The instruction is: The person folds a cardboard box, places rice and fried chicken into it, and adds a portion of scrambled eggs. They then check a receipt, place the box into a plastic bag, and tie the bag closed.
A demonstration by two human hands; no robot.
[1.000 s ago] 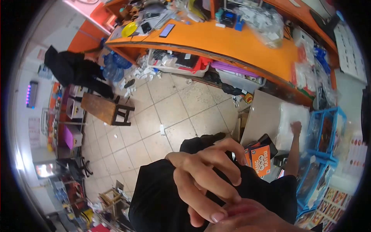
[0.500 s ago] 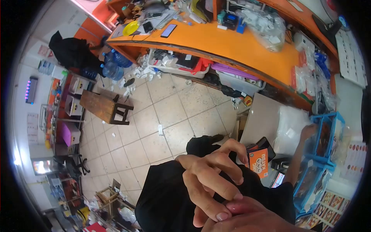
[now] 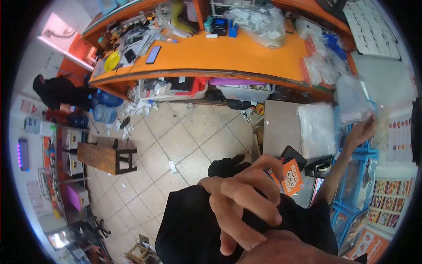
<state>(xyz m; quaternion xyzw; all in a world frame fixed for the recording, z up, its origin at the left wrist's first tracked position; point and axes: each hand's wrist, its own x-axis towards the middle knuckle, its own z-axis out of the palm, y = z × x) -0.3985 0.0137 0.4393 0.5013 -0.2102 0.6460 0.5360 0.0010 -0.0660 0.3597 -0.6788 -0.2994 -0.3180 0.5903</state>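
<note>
Orange counter point(image 3: 193, 61) and bench point(image 3: 99, 159) stood beyond as my right hand point(image 3: 363, 129) pinched a clear bag point(image 3: 353, 97) near blue crates point(image 3: 367, 154); my left hand point(image 3: 246, 193), curled, fingers apart, partly hid an orange print point(image 3: 291, 177).

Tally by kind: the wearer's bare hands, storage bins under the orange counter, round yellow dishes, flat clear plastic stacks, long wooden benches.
Bare left hand and right hand: 2
White plastic bin and purple-lidded bin: 2
Round yellow dish: 1
Flat clear plastic stack: 1
Long wooden bench: 1
Total: 7
</note>
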